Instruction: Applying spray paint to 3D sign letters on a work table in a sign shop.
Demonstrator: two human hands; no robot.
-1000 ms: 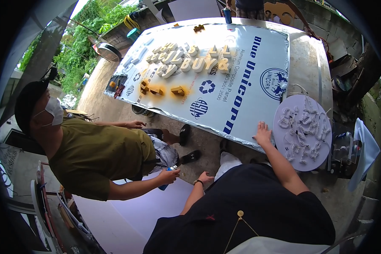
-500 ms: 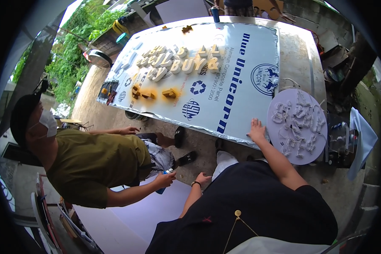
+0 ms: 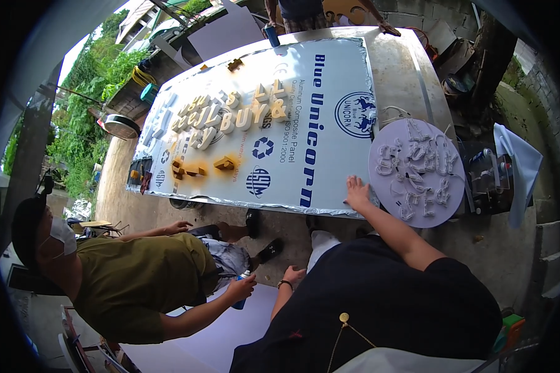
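Note:
My right hand [image 3: 357, 193] rests with spread fingers on the near right corner of the large light-grey panel [image 3: 330, 174]. My left hand [image 3: 294, 273] hangs low beside my body, fingers loosely apart, with nothing visible in it. On the panel lie rows of white raised letters [image 3: 242, 118] and several small yellow-brown pieces [image 3: 224, 163] with orange paint haze around them. A round lilac board [image 3: 389, 180] carrying white wired shapes sits right beside my right hand.
A co-worker in olive shirt and mask [image 3: 137, 273] stands at my left holding a blue spray can [image 3: 239, 301]. Another person [image 3: 302, 15] is at the far side, by a blue can [image 3: 271, 36]. A large white sheet [image 3: 199, 336] lies lower left; clutter [image 3: 482, 180] is at right.
My view has turned, so the panel and round board sit further left in the picture. My right hand stays on the panel's edge and my left hand stays low.

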